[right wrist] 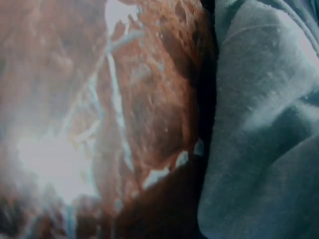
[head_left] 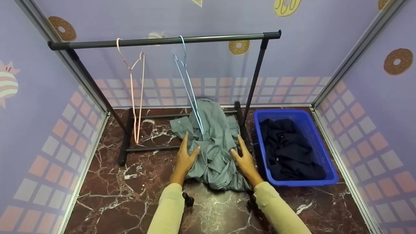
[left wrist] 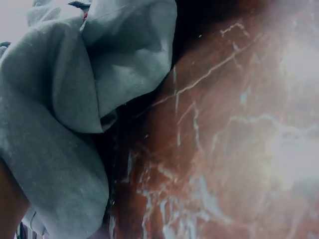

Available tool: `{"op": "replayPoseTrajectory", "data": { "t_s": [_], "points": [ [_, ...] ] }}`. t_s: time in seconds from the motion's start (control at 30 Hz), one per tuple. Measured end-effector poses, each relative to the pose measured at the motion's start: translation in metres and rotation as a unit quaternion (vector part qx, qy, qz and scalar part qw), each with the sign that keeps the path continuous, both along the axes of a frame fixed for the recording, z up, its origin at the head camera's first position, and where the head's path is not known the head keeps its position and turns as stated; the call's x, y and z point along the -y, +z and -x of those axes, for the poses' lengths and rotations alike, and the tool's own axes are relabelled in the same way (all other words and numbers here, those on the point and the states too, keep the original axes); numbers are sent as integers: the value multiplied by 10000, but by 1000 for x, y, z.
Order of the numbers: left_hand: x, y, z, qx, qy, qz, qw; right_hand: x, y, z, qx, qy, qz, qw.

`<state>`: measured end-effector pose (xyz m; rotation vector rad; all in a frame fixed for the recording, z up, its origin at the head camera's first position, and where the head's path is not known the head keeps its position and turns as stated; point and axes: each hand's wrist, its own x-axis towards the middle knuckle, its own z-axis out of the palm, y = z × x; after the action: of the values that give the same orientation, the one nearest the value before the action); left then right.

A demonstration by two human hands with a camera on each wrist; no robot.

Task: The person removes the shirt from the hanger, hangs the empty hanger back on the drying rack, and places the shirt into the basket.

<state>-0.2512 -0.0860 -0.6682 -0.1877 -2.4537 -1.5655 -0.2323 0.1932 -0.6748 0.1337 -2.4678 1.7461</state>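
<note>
A crumpled grey-green shirt (head_left: pixel 213 159) lies in a heap on the floor between both hands. My left hand (head_left: pixel 186 161) rests along its left side, fingers straight and thumb spread toward the middle. On the opposite side, my right hand (head_left: pixel 244 162) touches the cloth with fingers and thumb likewise extended. A blue hanger (head_left: pixel 191 87) hangs from the rack's rail, and its lower end overlaps the shirt in the head view. Folds of the shirt (left wrist: pixel 55 149) fill the left side of the left wrist view. Its cloth (right wrist: pixel 264 129) covers the right side of the right wrist view.
A black clothes rack (head_left: pixel 162 41) stands behind the hands, its base bars on the marble-patterned floor (head_left: pixel 130 195). Left of the blue hanger hangs a pink hanger (head_left: pixel 132 97). At the right, a blue basket (head_left: pixel 302 183) holds dark navy clothing (head_left: pixel 289 152). Patterned walls enclose three sides.
</note>
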Motion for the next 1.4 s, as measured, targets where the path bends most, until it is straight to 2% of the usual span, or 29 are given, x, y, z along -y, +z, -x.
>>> {"op": "replayPoseTrajectory", "data": {
  "t_s": [0.1, 0.23, 0.37, 0.5, 0.73, 0.8, 0.97, 1.07, 1.23, 1.33, 1.4],
  "points": [
    [-6, -1, -1, -165, -55, -28, 9998, 1, 1, 2, 191, 112, -123, 9997],
    [-16, -3, -2, -387, -115, -18, 9992, 5, 1, 6, 202, 284, 17, 9994],
    [-26, -3, -4, -412, -154, -6, 9990, 13, -2, 11, 55, 423, 176, 9989],
    [-35, -4, -5, -364, -188, 35, 9992, 20, -1, 12, 77, 503, 350, 9981],
    [-48, -4, -7, -346, -365, -17, 9987, 23, 28, 5, 353, 704, 733, 9942],
    [-52, -5, -7, -306, -405, -84, 9987, 22, 24, 8, 442, 735, 845, 9927],
    [-63, -8, -7, -162, -433, -142, 9988, 23, -1, 20, 454, 721, 971, 9916],
    [-69, -10, -7, -167, -469, -181, 9986, 24, -8, 21, 227, 595, 874, 9941],
    [-73, -12, -8, -234, -413, -198, 9987, 27, -11, 15, -260, -127, 314, 9991],
    [-75, -13, -7, -276, -395, -175, 9987, 29, -11, 13, -148, -354, 92, 9992],
    [-75, -14, -7, -314, -406, -216, 9984, 30, -10, 13, 97, -296, 253, 9992]
  ]
}}
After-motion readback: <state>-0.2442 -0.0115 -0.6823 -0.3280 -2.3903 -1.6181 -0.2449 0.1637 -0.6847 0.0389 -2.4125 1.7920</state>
